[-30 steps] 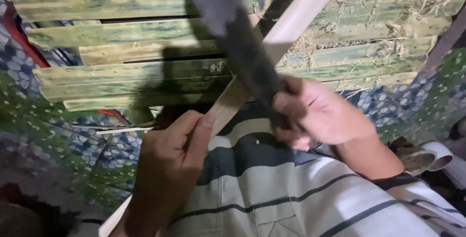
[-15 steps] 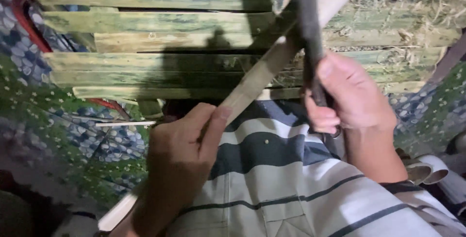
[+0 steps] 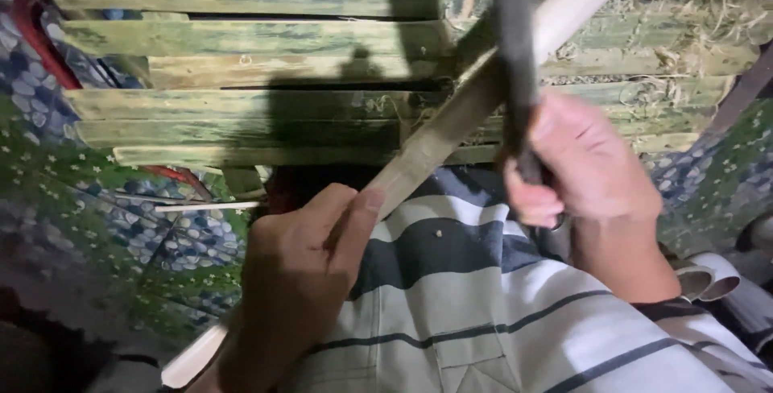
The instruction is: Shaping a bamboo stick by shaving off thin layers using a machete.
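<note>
My left hand (image 3: 302, 276) grips a long pale bamboo strip (image 3: 467, 103) that runs diagonally from the lower left to the upper right, thumb pressed along its side. My right hand (image 3: 584, 163) is closed around the handle of a dark knife (image 3: 515, 47), whose blade points upward and crosses the strip near the top. The blade looks edge-on and blurred. Both hands sit just above my striped shirt (image 3: 483, 304).
Several green split bamboo slats (image 3: 241, 111) lie side by side in front of me. A patterned green and blue mat (image 3: 97, 216) covers the floor. A thin pale sliver (image 3: 205, 206) rests on the mat at left. Curled pale pieces (image 3: 708, 276) lie at right.
The knife has swung from leaning left to nearly upright, and my right hand has shifted rightward and up along the strip. My left hand keeps its hold.
</note>
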